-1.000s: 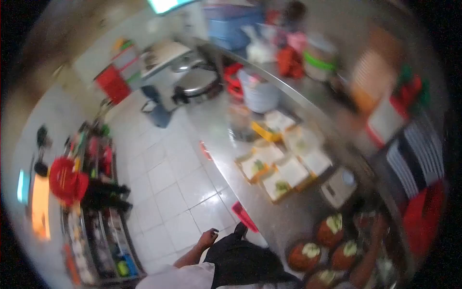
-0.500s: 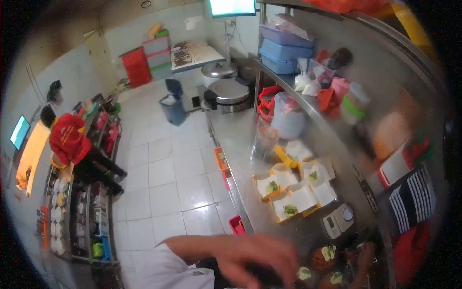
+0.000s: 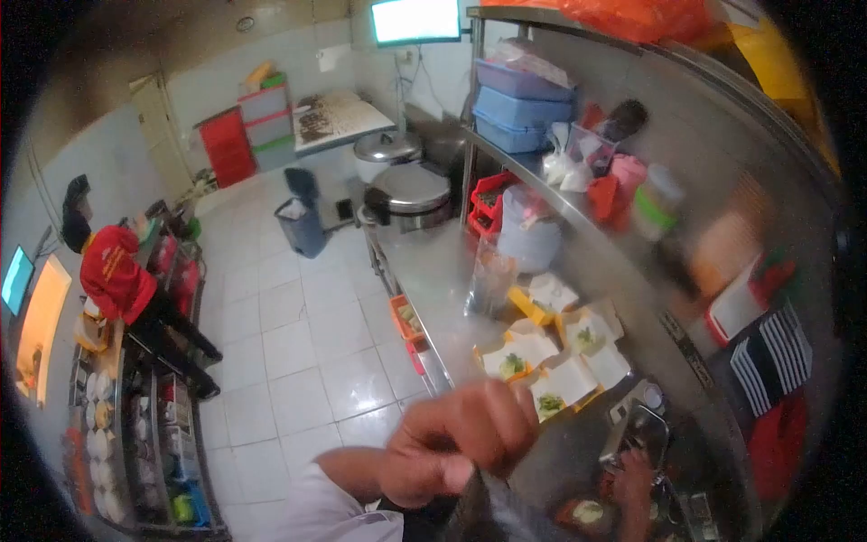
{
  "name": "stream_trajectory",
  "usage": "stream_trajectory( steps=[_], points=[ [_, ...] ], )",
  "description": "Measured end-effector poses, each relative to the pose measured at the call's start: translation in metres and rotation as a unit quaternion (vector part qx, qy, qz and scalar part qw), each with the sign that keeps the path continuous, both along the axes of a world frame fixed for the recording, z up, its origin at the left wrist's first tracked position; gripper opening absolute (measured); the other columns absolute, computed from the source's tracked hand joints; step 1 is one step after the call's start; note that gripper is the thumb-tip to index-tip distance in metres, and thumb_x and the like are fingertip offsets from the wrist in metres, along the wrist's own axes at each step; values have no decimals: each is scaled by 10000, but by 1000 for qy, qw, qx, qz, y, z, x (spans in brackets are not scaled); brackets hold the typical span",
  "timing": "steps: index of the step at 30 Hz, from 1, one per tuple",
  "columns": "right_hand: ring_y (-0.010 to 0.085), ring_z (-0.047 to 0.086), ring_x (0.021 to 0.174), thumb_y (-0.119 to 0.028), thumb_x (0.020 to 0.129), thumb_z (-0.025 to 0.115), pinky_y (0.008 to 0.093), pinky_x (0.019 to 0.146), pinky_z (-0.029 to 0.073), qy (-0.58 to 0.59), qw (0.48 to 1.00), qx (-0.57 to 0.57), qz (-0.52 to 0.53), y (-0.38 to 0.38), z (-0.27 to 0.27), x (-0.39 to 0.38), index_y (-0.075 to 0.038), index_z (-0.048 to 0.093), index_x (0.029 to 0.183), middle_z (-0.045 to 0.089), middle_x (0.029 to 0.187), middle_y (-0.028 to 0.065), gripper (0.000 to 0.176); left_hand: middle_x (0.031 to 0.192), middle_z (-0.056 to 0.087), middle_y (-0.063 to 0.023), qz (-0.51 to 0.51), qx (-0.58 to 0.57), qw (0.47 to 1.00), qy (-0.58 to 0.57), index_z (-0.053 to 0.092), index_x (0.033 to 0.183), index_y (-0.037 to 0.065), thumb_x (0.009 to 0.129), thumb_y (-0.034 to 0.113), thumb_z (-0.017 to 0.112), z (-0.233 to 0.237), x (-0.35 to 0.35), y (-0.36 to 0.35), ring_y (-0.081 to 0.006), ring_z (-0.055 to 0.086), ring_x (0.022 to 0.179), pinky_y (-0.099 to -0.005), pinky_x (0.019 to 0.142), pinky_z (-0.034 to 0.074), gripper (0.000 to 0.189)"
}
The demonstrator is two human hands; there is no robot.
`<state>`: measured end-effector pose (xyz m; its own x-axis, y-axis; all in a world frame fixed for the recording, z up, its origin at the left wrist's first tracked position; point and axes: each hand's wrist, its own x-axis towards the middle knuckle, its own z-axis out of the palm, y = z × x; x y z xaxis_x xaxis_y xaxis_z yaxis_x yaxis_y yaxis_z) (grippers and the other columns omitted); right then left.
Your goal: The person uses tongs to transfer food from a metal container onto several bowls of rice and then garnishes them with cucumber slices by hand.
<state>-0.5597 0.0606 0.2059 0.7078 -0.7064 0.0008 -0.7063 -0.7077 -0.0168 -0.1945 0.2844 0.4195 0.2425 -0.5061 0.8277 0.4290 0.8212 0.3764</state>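
Observation:
My left hand [image 3: 465, 438] is a closed fist raised over the counter's near edge. A blurred dark grey thing [image 3: 510, 513] shows under its thumb; I cannot tell what it is. Lower right, the fingers of my right hand [image 3: 632, 479] are at a small metal container [image 3: 643, 429], which is tilted and overlaps the kitchen scale [image 3: 652, 396]. Beside that hand lies reddish food with a pale green slice [image 3: 587, 512]. Beyond my hands stand open yellow-and-white food boxes [image 3: 566, 379], several with green leaves [image 3: 513, 364] inside.
A steel shelf [image 3: 578, 194] with blue bins [image 3: 519, 117] runs above the counter [image 3: 411, 262]. Large lidded pots [image 3: 411, 190] stand at its far end. A person in a red shirt [image 3: 117, 271] is at the left shelving. A grey bin [image 3: 302, 226] stands on the tiled floor.
My left hand has risen and closed into a fist. My right hand has moved left, and the metal container now overlaps the scale. The whole view has shifted slightly.

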Motion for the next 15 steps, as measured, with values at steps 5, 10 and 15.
stream_trajectory(
  steps=[5, 10, 15],
  points=[
    [357, 562, 1083, -60, 717, 690, 454, 996, 447, -54, 998, -7, 17, 32, -71, 49, -29, 653, 974, 614, 1029, 149, 261, 847, 555, -115, 40, 17, 998, -54, 564, 863, 57, 1009, 239, 557, 57, 13, 33, -230, 513, 709, -390, 658, 395, 234],
    [381, 514, 1115, -124, 739, 643, 500, 974, 425, -149, 983, 105, -14, 48, -155, 79, -62, 598, 1033, 567, 1060, 163, 305, 1052, 572, -226, -102, -216, 967, -84, 520, 1140, -81, 985, 357, 625, 23, 29, 12, -272, 662, 944, -307, 802, 579, 476],
    [388, 518, 1103, -141, 746, 637, 523, 961, 424, -96, 995, 9, -11, 74, -201, 105, -72, 605, 972, 559, 1037, 156, 239, 1060, 574, -211, -175, -75, 981, -32, 547, 1120, -78, 937, 469, 668, -12, 30, 30, -315, 651, 930, -399, 819, 557, 589]
  ],
)
